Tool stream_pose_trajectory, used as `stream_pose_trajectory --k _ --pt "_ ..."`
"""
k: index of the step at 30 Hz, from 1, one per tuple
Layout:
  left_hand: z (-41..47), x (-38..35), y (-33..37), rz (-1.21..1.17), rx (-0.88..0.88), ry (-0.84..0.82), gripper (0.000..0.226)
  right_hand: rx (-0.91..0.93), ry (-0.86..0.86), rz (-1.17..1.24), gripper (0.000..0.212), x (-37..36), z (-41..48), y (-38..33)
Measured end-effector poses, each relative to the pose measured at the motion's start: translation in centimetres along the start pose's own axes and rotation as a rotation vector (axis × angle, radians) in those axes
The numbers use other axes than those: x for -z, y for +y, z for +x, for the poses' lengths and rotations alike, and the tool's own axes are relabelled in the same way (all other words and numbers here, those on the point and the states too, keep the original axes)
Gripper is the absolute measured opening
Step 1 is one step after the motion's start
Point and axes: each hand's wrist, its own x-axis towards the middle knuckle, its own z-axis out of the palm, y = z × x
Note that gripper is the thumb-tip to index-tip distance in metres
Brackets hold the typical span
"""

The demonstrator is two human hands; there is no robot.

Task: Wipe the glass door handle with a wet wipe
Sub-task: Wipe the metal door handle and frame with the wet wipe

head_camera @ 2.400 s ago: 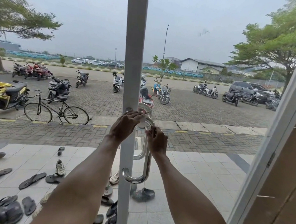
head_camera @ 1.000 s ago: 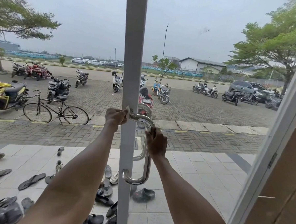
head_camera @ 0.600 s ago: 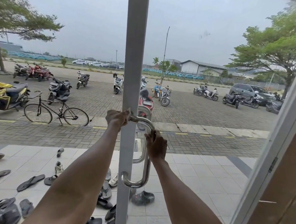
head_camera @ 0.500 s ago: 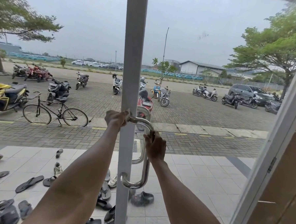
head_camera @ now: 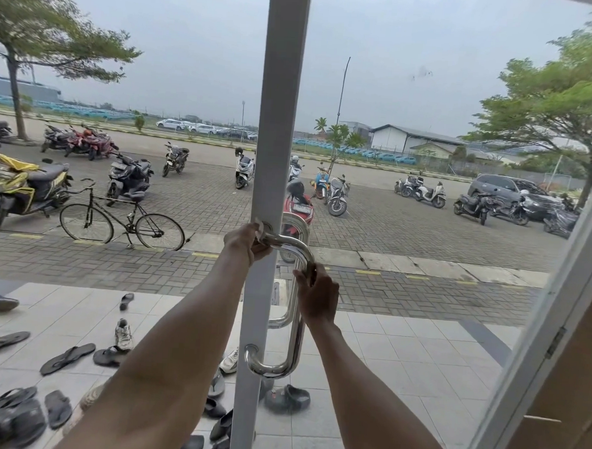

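Note:
A polished steel D-shaped handle (head_camera: pixel 295 341) is fixed to the white frame (head_camera: pixel 276 120) of a glass door, straight ahead. My left hand (head_camera: pixel 247 240) is closed around the handle's top horizontal bar where it meets the frame, pressing a white wet wipe (head_camera: pixel 260 229) against it; only a small corner of the wipe shows. My right hand (head_camera: pixel 318 294) grips the vertical bar just below the upper bend. A second handle shows through the glass on the outer side.
A white door jamb (head_camera: pixel 550 327) slants at the right, with brown wall beyond. Through the glass lie several sandals and shoes (head_camera: pixel 68 356) on a tiled porch, a bicycle (head_camera: pixel 123 222), parked scooters and a paved lot.
My left hand has slid from lying over the handle's top bend to gripping the top bar by the frame with the wipe. The right hand has kept its grip on the vertical bar.

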Motion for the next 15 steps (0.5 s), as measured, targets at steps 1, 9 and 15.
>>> stream_pose_trajectory --k 1,9,15 --pt "0.1 0.0 -0.2 -0.031 0.011 -0.013 0.033 0.001 -0.002 0.001 0.022 0.0 0.0 0.0" --pt "-0.7 -0.7 -0.9 -0.130 0.029 -0.077 0.024 0.019 0.002 0.003 0.020 0.2 0.0 -0.1" --pt "0.3 -1.4 -1.0 -0.147 0.072 -0.062 0.038 0.025 -0.010 -0.005 0.023 -0.1 0.2 0.4"
